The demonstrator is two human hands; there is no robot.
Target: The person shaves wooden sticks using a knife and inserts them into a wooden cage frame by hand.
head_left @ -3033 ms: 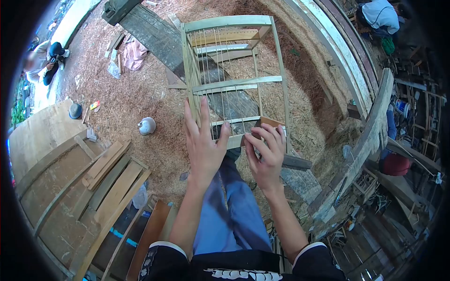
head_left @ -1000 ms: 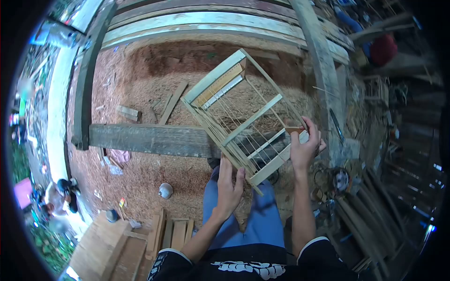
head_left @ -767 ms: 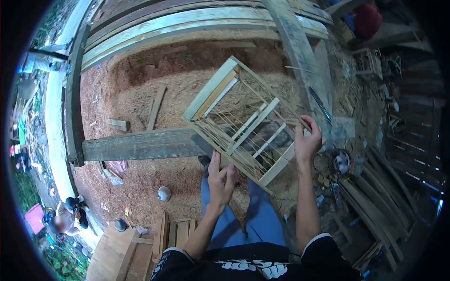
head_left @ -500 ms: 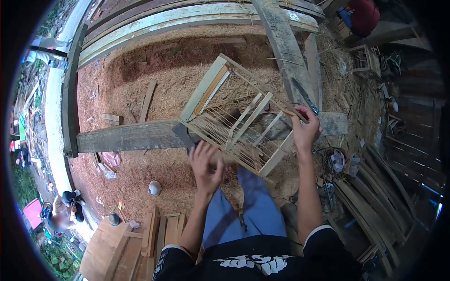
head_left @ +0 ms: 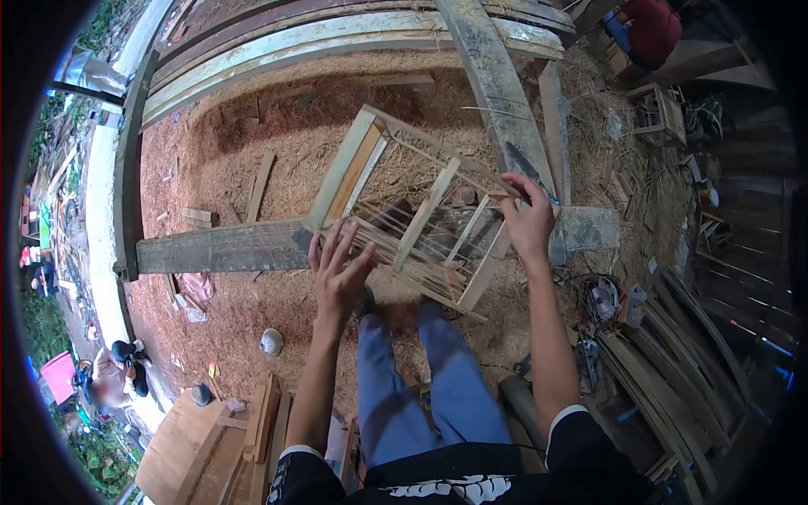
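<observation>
A small wooden cage [head_left: 427, 210] with thin bamboo bars is tilted over a long beam, its pale wooden end panel toward the left. My left hand [head_left: 337, 273] is on its near left edge, fingers bent over the rail and bars. At the far right corner my right hand [head_left: 530, 223] grips the frame between thumb and fingers. Just beyond that hand lies a knife [head_left: 523, 164] with a dark blade, its handle partly hidden. A dark block [head_left: 302, 239] on the beam shows in part behind the cage's left corner.
The rough beam [head_left: 219, 251] runs across under the cage, meeting a thick plank [head_left: 492, 80]. Wood shavings [head_left: 219, 316] cover the ground. Boards [head_left: 261, 421] lie at lower left, curved timbers [head_left: 673, 370] at right. Other people are at upper right [head_left: 652, 38] and lower left [head_left: 114, 379].
My left hand has moved up and left onto the cage's edge. The cage has turned and shifted slightly left, with my right hand still at its corner.
</observation>
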